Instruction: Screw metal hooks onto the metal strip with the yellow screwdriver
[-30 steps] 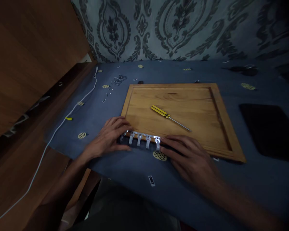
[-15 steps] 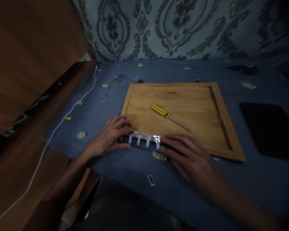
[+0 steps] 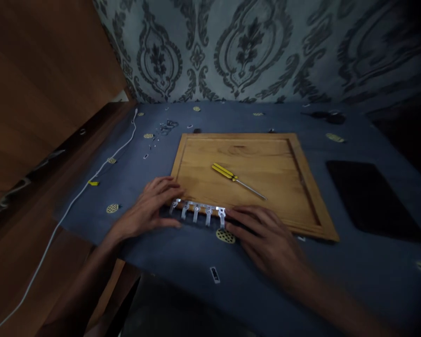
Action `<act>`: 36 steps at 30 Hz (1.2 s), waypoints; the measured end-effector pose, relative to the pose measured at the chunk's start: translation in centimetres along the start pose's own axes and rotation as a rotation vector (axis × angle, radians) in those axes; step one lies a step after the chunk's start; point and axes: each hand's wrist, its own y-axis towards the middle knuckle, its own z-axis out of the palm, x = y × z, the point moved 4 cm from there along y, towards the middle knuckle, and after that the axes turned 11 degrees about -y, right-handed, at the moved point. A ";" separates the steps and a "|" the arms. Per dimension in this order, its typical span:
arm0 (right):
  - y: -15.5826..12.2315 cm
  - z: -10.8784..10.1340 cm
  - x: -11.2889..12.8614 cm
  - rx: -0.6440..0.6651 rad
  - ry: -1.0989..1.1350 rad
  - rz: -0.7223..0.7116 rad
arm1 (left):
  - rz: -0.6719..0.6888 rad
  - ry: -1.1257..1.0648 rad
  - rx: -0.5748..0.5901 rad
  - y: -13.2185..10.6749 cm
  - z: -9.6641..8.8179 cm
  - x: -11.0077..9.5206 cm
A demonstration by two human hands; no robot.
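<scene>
A wooden framed board (image 3: 301, 182) lies flat on a blue cloth. A metal strip with several hooks (image 3: 197, 209) sits along its near edge. My left hand (image 3: 145, 208) holds the strip's left end, fingers curled round it. My right hand (image 3: 263, 236) presses on the strip's right end with fingers bent over the board's edge. A yellow-handled screwdriver (image 3: 231, 176) rests on the board, a little beyond both hands.
A dark flat rectangle (image 3: 372, 199) lies right of the board. A white cable (image 3: 101, 166) runs along the left edge by a wooden cabinet (image 3: 38, 93). Small metal parts (image 3: 164, 126) lie at the back left. Patterned wallpaper stands behind.
The view has tilted down and to the right, so everything sits lower and further left. Both hands stay at the ends of the hook strip.
</scene>
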 end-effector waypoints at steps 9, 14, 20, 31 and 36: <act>-1.6 2.2 -0.5 -0.056 -0.012 0.029 | -0.178 0.018 -0.286 0.2 -3.9 3.8; -2.4 3.0 -1.1 -0.110 -0.038 -0.030 | -0.359 0.080 -0.321 1.0 -4.5 8.1; -2.7 3.4 -1.3 -0.102 -0.050 -0.029 | -0.482 0.156 -0.392 3.2 -6.2 12.7; -2.2 3.0 -0.9 -0.109 -0.075 -0.021 | -0.515 0.273 -0.521 7.2 -7.8 16.7; -2.1 2.9 -1.0 -0.112 -0.047 -0.021 | -0.542 0.323 -0.481 7.1 -7.8 17.2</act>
